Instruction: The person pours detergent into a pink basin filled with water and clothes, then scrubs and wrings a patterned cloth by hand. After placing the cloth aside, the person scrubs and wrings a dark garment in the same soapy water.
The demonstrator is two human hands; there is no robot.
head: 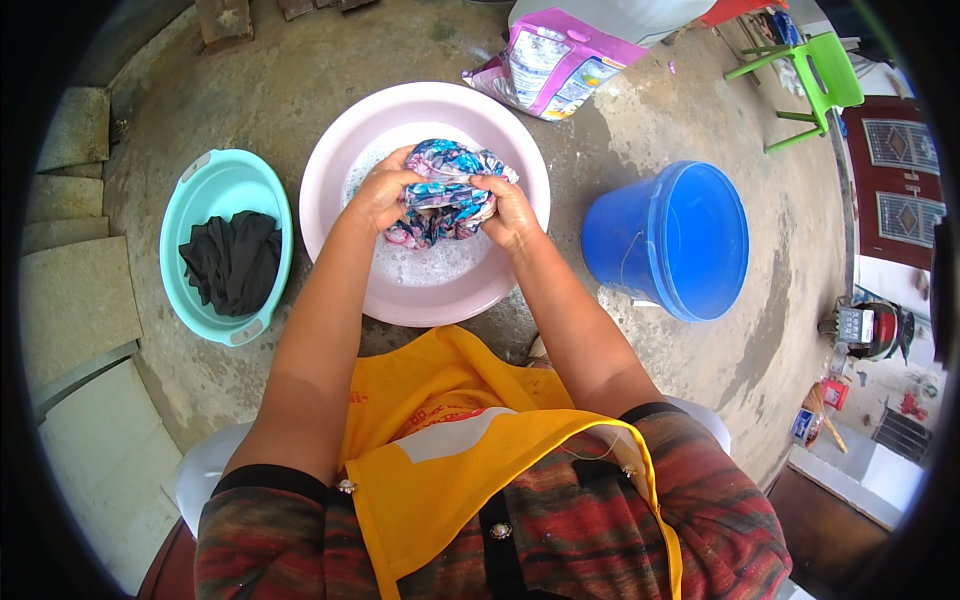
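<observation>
A bunched floral cloth (450, 191) in blue, pink and white is held over a pale pink plastic basin (330, 255). My left hand (386, 191) grips its left side, and my right hand (508, 210) has hold of the right side with the thumb on top. The cloth looks wet and is gathered in folds, with a dark hollow near its lower middle. Soapy water (435, 268) with white suds and bubbles fills the bottom of the basin. The fingers under the cloth are mostly hidden.
On the left, a turquoise tub (225, 176) contains a black cloth (234, 262). A blue bucket (622, 229) stands on the right. Behind the basin is a purple-and-white detergent bag (559, 64). A green plastic chair (831, 75) stands farther off on the concrete floor (780, 225).
</observation>
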